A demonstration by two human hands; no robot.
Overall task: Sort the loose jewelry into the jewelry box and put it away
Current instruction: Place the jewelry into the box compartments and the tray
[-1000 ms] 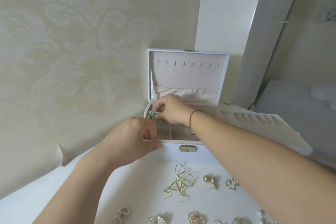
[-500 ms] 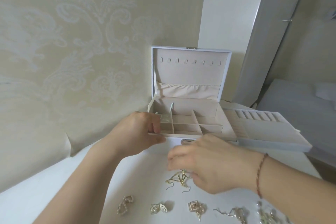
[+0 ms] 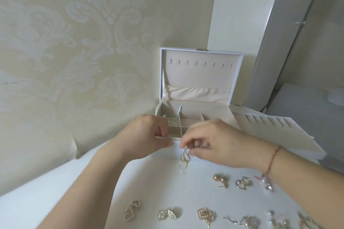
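Head view: we counted one open jewelry box [image 3: 197, 87] at the tabletop's [image 3: 89, 188] far edge and about nine loose pieces nearer. Left hand [image 3: 147, 135] gripped the box's front-left corner; right hand [image 3: 214, 141] pinched gold dangle earrings [image 3: 184, 160] just before the box.

— What's your jewelry box [image 3: 164, 72] made of?

— You've got a smooth white shell, with matt, soft-looking beige lining [image 3: 199, 74] and a gathered cloth pocket [image 3: 197, 95].

— And the earrings [image 3: 184, 160] you're pinching?

— Thin shiny gold-coloured metal, like the glossy ball earrings [image 3: 221, 179]. Your tabletop [image 3: 149, 182] looks matt white; the wallpaper [image 3: 74, 42] shows a faint pale sheen.
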